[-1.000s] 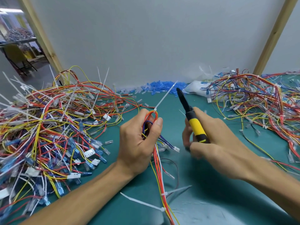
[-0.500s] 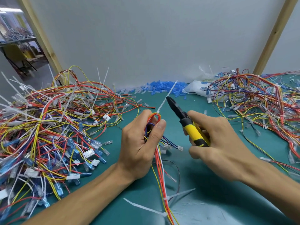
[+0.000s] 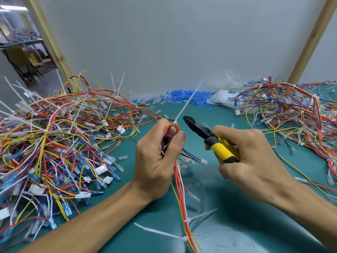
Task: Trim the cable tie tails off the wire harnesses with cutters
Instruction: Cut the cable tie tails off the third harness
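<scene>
The tail (image 3: 189, 99) points to one o'clock from the harness (image 3: 171, 129), over the desk (image 3: 300, 167), with my left hand (image 3: 156, 161) grip clamped round it. At three o'clock my right hand (image 3: 251, 161) clamps the cutters (image 3: 198, 127), just beside. If I bite too low, I judge I'd nick a wire or my thumb.

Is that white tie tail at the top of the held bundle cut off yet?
Not yet. The tail rises long from the harness in the left hand; the cutters in the right hand are beside it, apart.
</scene>
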A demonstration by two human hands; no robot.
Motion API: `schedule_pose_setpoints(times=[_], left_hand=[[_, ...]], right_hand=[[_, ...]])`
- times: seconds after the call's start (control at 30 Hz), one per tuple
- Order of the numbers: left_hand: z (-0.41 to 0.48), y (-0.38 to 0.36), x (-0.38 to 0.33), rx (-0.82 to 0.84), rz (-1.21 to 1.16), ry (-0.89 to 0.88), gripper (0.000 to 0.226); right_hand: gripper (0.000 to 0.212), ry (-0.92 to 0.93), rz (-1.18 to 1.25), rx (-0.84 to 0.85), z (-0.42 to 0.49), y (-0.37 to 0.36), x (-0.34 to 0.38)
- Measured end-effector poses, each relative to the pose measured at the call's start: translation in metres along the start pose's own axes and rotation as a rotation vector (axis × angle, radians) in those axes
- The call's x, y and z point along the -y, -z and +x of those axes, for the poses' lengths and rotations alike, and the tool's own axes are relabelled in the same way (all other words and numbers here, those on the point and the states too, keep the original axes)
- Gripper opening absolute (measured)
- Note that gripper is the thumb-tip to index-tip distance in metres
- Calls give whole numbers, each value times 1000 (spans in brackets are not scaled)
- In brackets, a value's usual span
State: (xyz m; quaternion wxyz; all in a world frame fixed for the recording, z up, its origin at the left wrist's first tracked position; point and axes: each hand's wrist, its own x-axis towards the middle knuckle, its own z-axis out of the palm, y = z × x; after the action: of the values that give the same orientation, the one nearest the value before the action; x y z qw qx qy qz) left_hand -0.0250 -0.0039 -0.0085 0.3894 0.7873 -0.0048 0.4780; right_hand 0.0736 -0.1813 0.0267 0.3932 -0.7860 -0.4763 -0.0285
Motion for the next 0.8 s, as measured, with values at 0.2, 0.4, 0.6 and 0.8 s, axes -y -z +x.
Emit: schedule_pose_setpoints(times=[0.2, 0.4, 0.6, 0.8], left_hand=[[0, -1, 0, 67, 1, -15, 32], [2, 2, -1, 210, 17, -45, 34], [0, 3, -1, 246, 30, -50, 34], [2, 3, -2, 273, 68, -59, 34]], right_hand=[[34, 49, -42, -12, 2, -1, -4], [44, 102, -66, 2, 1, 2, -7], [60, 172, -197, 91, 9, 22, -12], [63, 195, -204, 145, 10, 25, -16]])
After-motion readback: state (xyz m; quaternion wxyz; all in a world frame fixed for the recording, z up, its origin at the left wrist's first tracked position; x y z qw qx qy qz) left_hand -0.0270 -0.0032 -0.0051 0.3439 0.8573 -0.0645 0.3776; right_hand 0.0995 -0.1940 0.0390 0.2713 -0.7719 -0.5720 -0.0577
